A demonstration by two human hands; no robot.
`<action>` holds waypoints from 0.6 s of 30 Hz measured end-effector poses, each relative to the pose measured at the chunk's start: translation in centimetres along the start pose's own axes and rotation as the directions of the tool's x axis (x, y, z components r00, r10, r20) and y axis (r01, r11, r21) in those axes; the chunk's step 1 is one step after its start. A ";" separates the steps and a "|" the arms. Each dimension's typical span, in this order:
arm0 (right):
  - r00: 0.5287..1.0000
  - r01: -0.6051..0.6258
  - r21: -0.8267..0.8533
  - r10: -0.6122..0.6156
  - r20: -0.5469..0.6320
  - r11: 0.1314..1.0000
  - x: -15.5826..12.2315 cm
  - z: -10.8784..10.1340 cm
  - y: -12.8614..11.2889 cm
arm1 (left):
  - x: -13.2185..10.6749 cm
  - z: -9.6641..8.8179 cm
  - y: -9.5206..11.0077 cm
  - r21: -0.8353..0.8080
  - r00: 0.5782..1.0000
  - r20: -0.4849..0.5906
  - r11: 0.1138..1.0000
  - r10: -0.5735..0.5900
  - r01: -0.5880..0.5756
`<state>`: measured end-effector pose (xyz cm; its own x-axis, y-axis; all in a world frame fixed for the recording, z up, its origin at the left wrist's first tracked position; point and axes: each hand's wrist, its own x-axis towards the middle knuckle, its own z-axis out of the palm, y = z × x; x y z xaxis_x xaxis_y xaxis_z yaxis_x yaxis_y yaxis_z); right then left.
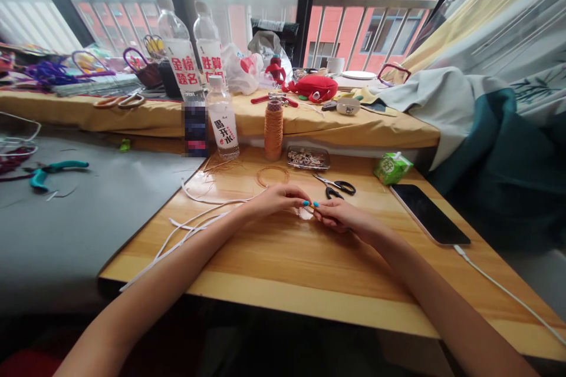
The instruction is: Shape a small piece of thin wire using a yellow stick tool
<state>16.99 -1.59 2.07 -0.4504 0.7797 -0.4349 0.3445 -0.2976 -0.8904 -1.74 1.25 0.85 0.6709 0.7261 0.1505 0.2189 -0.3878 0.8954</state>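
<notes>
My left hand (283,200) and my right hand (338,214) meet over the wooden table (265,253). Thumb and fingers of both hands are pinched together, tip to tip, around something small. A little white and a touch of orange show at the fingertips, too small to name. White cords (194,227) lie beneath and beside my left forearm. Just beyond my hands are black-handled scissors (345,187), blades partly apart. A loop of thin orange cord (259,178) rests behind my left hand.
Behind stand an orange thread spool (273,132), a clear tray (308,159) of small pieces and a water bottle (222,121). On the right lie a green drink carton (391,168) and a charging phone (428,212). Teal pliers (57,171) lie on the grey surface.
</notes>
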 end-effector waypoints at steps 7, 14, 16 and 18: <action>1.000 0.022 0.003 -0.022 0.013 1.000 0.1 0.0 -0.1 | 0.0 0.6 -0.3 0.172 0.996 -0.079 0.984 0.050 -0.036; 0.999 0.035 0.007 -0.035 0.020 0.999 -0.2 -0.2 -0.6 | 0.3 0.6 -0.8 0.234 0.980 -0.153 0.968 0.128 -0.090; 0.999 0.041 -0.016 -0.041 0.020 0.999 -0.4 -0.2 -0.7 | 0.3 0.7 -0.7 0.243 0.978 -0.157 0.965 0.135 -0.094; 0.999 0.041 -0.037 -0.040 0.023 0.998 -0.5 -0.3 -0.9 | 0.3 0.7 -0.6 0.245 0.978 -0.156 0.965 0.138 -0.097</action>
<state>17.13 -1.53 3.09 -0.4826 0.7780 -0.4022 0.3564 -0.2450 -0.9016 -1.17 1.37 0.06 0.5758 0.7453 0.3362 0.3196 -0.5837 0.7465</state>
